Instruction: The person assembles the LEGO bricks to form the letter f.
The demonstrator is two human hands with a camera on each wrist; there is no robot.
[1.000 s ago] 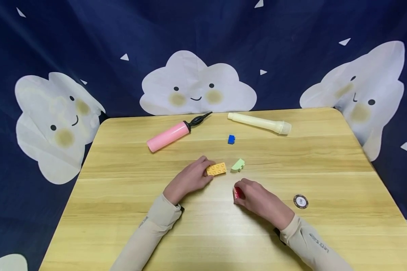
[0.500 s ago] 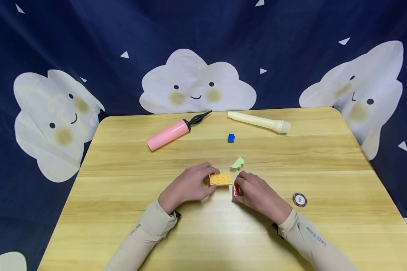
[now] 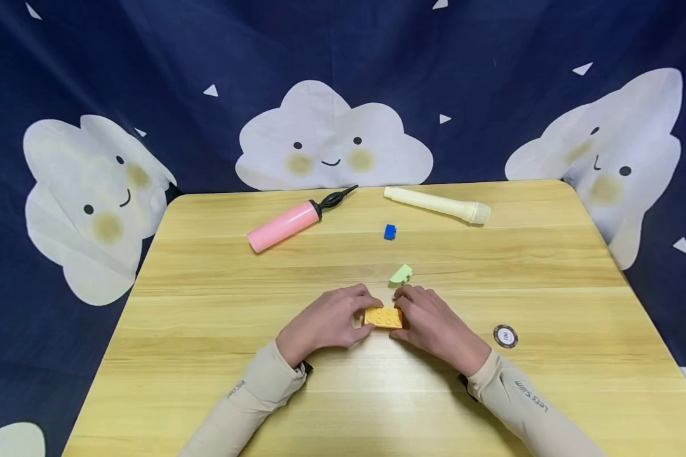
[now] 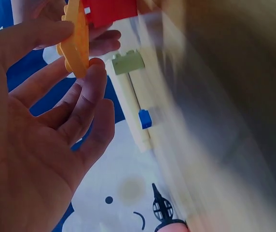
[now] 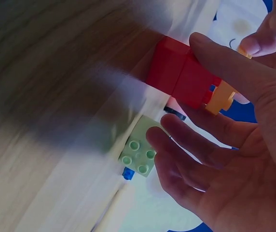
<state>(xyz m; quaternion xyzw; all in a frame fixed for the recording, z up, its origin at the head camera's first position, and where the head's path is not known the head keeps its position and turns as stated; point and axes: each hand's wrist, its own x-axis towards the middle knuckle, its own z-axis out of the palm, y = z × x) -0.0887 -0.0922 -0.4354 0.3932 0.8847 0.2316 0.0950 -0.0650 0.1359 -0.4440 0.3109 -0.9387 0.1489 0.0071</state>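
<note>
My left hand (image 3: 327,322) pinches the left end of a yellow-orange toy building brick (image 3: 382,318), a flat eight-stud one. My right hand (image 3: 437,330) grips a red block (image 5: 175,71) between thumb and fingers, at the brick's right end. The yellow brick lies over the red block's studded top in the right wrist view, a small gap showing at one edge. From the head view the red block is hidden beneath the yellow brick and my right fingers. Just beyond my right fingertips lies a light green curved brick (image 3: 401,274).
A small blue brick (image 3: 390,232) lies farther back. At the table's back edge are a pink hand pump (image 3: 284,226) with a black nozzle and a cream microphone-shaped stick (image 3: 437,204). A poker chip (image 3: 505,336) lies right of my right hand.
My left hand has brought the yellow brick right and nearer to me, onto the red block. My right hand stays almost in place, still holding the red block.
</note>
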